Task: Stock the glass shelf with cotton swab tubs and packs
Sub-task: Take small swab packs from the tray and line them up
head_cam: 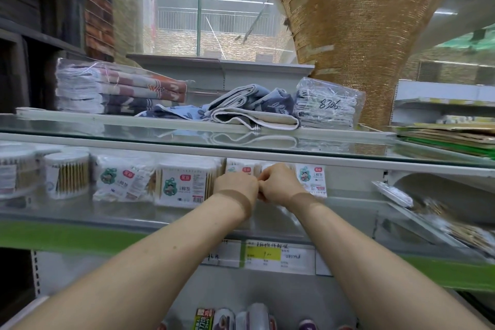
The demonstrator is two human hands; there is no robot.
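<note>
Both my arms reach in under the upper glass shelf onto the lower glass shelf. My left hand and my right hand are closed side by side, knuckles touching, against a cotton swab pack that they mostly hide. Whether they grip it is unclear. Left of my hands stand a boxed swab pack, a bagged swab pack and two round swab tubs. Another swab pack stands just right of my right hand.
Folded towels and wrapped towel bundles lie on the top glass shelf. Loose swab packs lean at the far right. Price tags hang on the green shelf edge. Small packaged goods sit below.
</note>
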